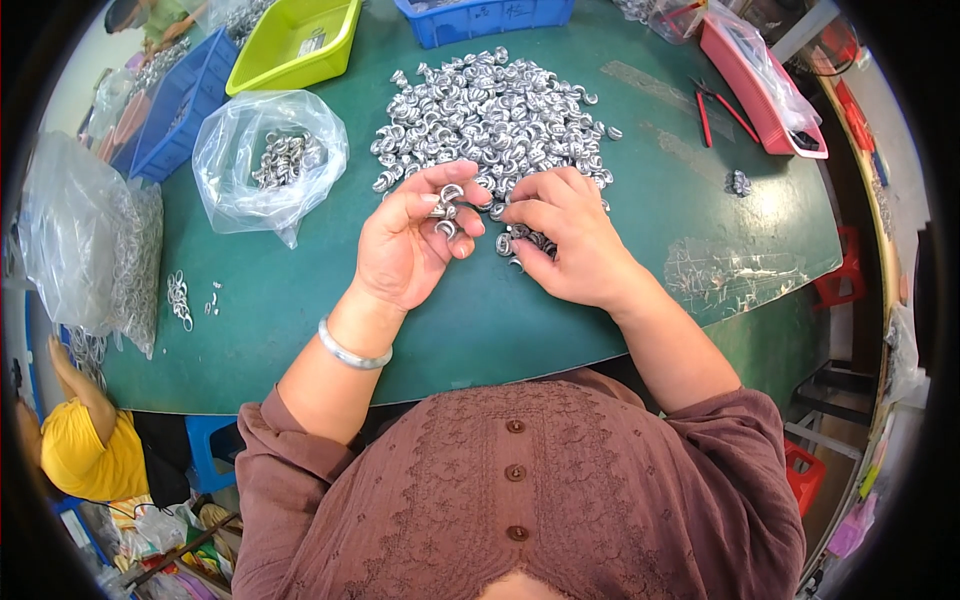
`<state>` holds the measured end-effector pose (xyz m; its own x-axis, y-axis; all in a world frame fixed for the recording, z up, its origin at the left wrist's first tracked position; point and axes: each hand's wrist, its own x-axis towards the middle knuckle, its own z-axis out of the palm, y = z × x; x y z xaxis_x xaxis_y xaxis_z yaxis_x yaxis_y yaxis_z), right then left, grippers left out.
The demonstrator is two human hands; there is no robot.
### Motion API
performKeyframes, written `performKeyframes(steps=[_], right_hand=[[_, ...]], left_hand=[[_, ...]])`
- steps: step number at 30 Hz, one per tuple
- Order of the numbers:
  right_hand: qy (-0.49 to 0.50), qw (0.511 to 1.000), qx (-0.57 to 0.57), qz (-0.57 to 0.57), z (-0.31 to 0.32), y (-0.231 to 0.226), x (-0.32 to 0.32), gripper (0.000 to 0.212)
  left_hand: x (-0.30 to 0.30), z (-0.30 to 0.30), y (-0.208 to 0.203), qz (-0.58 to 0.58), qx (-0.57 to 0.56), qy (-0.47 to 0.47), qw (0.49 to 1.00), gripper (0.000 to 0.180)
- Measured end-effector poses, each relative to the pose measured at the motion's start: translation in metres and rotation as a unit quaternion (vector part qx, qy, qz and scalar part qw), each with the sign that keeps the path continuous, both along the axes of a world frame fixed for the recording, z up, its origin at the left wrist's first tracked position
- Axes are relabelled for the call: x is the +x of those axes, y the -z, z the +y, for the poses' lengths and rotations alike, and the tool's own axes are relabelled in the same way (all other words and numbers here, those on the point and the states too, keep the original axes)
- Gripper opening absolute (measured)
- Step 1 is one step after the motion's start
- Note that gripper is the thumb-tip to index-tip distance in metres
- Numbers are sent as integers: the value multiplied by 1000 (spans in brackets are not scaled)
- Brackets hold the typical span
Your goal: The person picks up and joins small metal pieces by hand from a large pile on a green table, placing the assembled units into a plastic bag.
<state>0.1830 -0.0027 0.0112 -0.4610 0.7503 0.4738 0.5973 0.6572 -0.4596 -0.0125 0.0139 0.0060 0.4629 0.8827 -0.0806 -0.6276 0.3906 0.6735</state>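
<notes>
Your L hand [412, 235] holds few metal pcs [446, 212] betw. fingers; loose hold risks drop. Your R hand [568, 238] curls over dark pcs [505, 244] near main pile [490, 115], grasp: can't tell; sideways knock could scatter them.

on the green table [500, 335], a lime tub [288, 80] stands between two blue bins [455, 30]. pliers [705, 120] with red handles spread apart lie just beside a pink tray [742, 92], which has a clear bag [768, 78] in it. a blue stool [208, 455] stands at lower left, near a person in yellow [95, 452]. red stools [803, 475] show at right.
</notes>
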Motion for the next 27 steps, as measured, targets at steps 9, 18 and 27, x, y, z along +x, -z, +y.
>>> performKeyframes(steps=[9, 18, 27], right_hand=[[6, 999, -32, -4, 3, 4, 3, 11], [-3, 999, -36, 3, 4, 2, 5, 8], [-10, 999, -40, 5, 7, 5, 8, 5]], left_hand=[[2, -2, 6, 47, -44, -14, 998, 17], [2, -1, 7, 62, -49, 1, 997, 16], [8, -5, 4, 129, -35, 3, 991, 15]])
